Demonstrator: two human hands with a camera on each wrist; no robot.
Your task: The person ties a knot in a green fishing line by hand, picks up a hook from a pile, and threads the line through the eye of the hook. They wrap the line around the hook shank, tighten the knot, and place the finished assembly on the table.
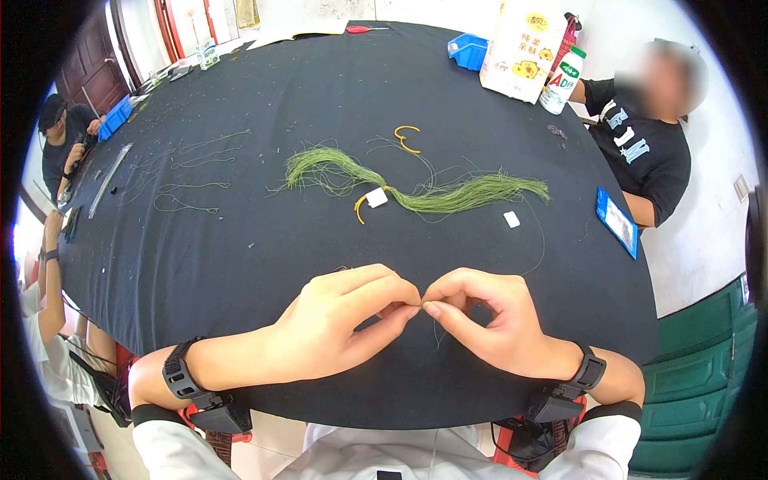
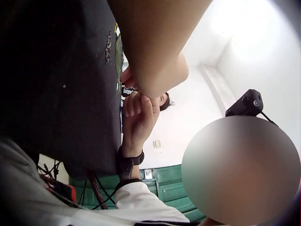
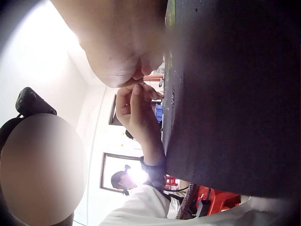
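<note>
Thin strand (image 1: 436, 326) pinched at near centre

Loose loops (image 1: 192, 186) lie left on black cloth (image 1: 248, 284); the left hand (image 1: 340, 316) pinches the strand; the green bundle (image 1: 472, 194) stretches across the far side; the right hand (image 1: 498, 316) pinches too, fingertips meeting the left's.

Close up, the left hand (image 2: 159, 66) meets the right hand (image 2: 139, 121), its fingers curled, a black wristband (image 2: 127, 163) below; dark tablecloth (image 2: 56, 113) at left, white wall (image 2: 175, 129) behind
</note>
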